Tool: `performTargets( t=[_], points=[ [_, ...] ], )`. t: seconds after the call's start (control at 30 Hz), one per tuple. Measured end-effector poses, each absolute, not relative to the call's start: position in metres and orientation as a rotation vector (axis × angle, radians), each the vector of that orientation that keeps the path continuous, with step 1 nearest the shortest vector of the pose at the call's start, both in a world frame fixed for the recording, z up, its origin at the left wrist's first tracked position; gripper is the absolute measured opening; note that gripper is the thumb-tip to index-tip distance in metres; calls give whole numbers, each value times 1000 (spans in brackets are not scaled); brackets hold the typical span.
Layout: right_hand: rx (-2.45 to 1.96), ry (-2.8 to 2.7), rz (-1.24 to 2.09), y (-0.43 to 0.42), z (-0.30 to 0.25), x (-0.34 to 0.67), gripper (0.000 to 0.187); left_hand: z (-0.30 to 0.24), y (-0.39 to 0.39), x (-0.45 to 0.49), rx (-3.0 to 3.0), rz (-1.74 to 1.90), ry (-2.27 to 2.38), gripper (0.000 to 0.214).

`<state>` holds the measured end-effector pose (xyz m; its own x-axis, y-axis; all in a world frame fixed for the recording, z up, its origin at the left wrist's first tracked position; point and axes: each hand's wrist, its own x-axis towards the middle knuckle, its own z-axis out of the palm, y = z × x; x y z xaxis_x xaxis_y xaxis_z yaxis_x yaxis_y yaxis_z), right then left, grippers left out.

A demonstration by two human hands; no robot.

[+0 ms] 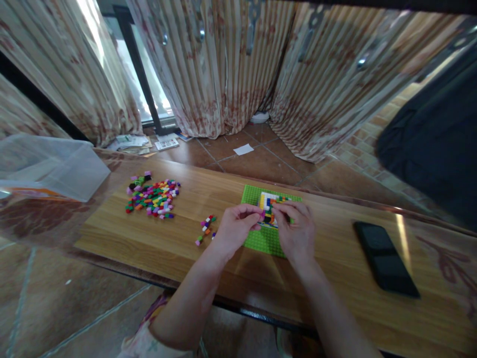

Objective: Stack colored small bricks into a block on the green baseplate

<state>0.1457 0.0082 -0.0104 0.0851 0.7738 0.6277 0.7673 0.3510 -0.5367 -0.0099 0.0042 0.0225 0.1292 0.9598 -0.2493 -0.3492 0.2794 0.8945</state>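
Observation:
A green studded baseplate (263, 241) lies on the wooden board, carrying a low build of white, yellow, blue and other coloured toy bricks (266, 199). My left hand (240, 223) is over the plate's left side, thumb and fingertips pinched on a small purple brick (262, 215). Across from it, my right hand (296, 226) covers the right part of the build with its fingertips pressed together. Whatever sits in that pinch is hidden. Left of my left hand, several loose bricks (206, 229) form a small group.
A large heap of mixed bricks (156, 196) spreads over the left of the wooden board (208, 184). Beyond it stands a clear plastic bin (74, 164). A black phone-like device (385, 258) lies at the right. Curtains (223, 74) hang behind, and a dark fabric shape (436, 134) is at the far right.

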Motion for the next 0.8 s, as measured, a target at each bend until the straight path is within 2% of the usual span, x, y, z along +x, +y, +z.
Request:
performTargets(
  t=[0.27, 0.8],
  points=[
    [-1417, -1568, -11, 8, -19, 141, 18, 23, 4, -11, 794, 1111, 991, 10],
    [-1427, -1735, -48, 4, -8, 149, 18, 23, 4, -11, 790, 1115, 994, 10]
  ],
)
